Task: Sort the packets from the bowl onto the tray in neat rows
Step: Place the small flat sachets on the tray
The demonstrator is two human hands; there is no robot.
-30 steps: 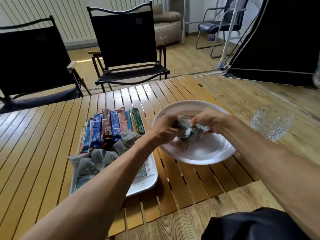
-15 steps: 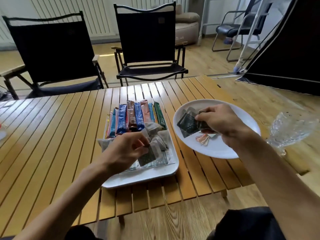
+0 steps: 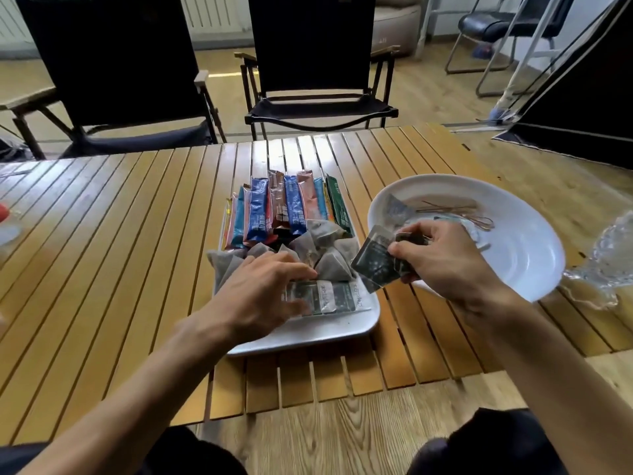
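Tray [image 3: 325, 333] front and centre on the slatted wooden table [image 3: 120, 241], and it's filling up. Left hand [image 3: 263, 296] lies low across the tray's near end, fingers stretched out and slightly spread, tips on the flat packets [image 3: 337, 296] lined up along the front edge. Nothing gripped, just touching.

Right hand [image 3: 442, 258] sits at the gap b/w tray and bowl [image 3: 513, 262], thumb and fingers pinched tight on a dark packet [image 3: 375, 262]. It sticks out leftward, tilted, over the tray's right rim and clear of the row below. Maybe a 2nd one behind it in the same pinch, can't tell for sure.

Tray layout, back to front:
- stick packets [image 3: 287, 207] side by side at the far end: blue, pink, brown, one green on the right
- grey pyramid tea bags [image 3: 325, 248] bunched in the middle, touching each other
- flat packets nearest the person

Bowl is white, just right of the tray. One more packet [image 3: 395, 209] lies near its far-left wall, w/ some thin brownish strands [image 3: 455, 210] beside it, too fine to identify. Clear glass [image 3: 613, 255] at the far right edge, blurred. Two black folding chairs [image 3: 318, 46] stand beyond the table.
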